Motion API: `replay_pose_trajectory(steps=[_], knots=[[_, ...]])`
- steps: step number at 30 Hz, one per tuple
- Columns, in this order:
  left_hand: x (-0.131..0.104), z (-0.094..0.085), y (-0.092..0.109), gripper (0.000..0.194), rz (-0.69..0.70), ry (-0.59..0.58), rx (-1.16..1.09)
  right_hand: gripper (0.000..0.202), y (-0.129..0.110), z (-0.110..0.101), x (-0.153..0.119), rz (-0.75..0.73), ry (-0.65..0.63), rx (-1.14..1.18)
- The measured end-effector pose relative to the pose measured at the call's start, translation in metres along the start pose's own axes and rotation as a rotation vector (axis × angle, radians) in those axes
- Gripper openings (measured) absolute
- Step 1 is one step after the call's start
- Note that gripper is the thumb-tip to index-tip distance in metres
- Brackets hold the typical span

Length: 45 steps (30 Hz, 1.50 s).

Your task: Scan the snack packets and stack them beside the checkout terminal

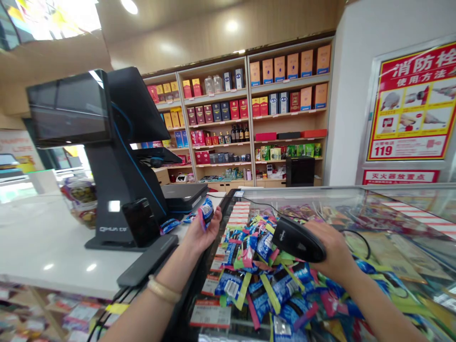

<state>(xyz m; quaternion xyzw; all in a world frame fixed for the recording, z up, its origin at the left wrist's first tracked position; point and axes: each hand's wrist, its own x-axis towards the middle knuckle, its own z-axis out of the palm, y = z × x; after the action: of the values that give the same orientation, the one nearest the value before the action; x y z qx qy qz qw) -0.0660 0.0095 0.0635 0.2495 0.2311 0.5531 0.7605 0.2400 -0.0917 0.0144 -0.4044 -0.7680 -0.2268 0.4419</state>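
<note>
My left hand (207, 230) is closed on a small blue and pink snack packet (206, 212), held up over the left edge of the glass case. In my right hand (331, 247) is a black barcode scanner (297, 240), its head pointing left above a heap of similar packets (263, 280). These are blue with pink and yellow-green edges, and some show printed barcodes. A few more blue packets (170, 225) lie on the white counter by the foot of the register. My right fingertips are hidden behind the scanner's handle.
A black register with screens (124, 156) stands on the white counter (71, 256) at left. The scanner's cable (361, 237) loops over the glass display case (409, 247). Price tags (210, 313) line the case's left side. Behind are shelves of boxes (221, 111) and a red wall poster (413, 104).
</note>
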Motion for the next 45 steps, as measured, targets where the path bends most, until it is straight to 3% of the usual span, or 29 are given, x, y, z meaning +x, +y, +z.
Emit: replay_pose_trajectory(steps=[3, 6, 11, 16, 25, 29, 35, 41, 45], knots=[[-0.002, 0.009, -0.021, 0.018, -0.121, -0.106, -0.193, 0.013, -0.005, -0.003, 0.004, -0.004, -0.010, 0.039], [-0.001, 0.013, -0.039, 0.018, -0.143, -0.161, -0.175, 0.013, -0.010, -0.006, 0.006, -0.005, -0.018, 0.056], [0.003, 0.009, -0.058, 0.011, 0.051, -0.140, 0.073, 0.010, -0.021, -0.009, 0.010, 0.000, -0.032, 0.092], [0.001, 0.008, -0.065, 0.024, 0.246, -0.096, 0.308, 0.012, -0.030, -0.009, 0.012, 0.010, -0.124, 0.123], [-0.002, 0.007, -0.070, 0.039, 0.320, -0.110, 0.371, 0.011, -0.034, -0.007, 0.012, 0.027, -0.167, 0.156], [-0.001, 0.007, -0.071, 0.036, 0.375, -0.116, 0.472, 0.014, -0.024, -0.006, 0.008, 0.025, -0.079, 0.116], [0.003, 0.030, -0.077, 0.016, 0.587, -0.223, 1.035, 0.012, 0.000, -0.012, 0.001, 0.122, 0.139, -0.051], [0.001, 0.052, -0.098, 0.011, 0.876, -0.441, 1.573, 0.012, 0.007, -0.011, 0.000, 0.075, 0.139, -0.098], [0.004, 0.043, -0.092, 0.017, 0.968, -0.381, 1.643, 0.014, 0.007, -0.009, 0.000, 0.031, 0.156, -0.113]])
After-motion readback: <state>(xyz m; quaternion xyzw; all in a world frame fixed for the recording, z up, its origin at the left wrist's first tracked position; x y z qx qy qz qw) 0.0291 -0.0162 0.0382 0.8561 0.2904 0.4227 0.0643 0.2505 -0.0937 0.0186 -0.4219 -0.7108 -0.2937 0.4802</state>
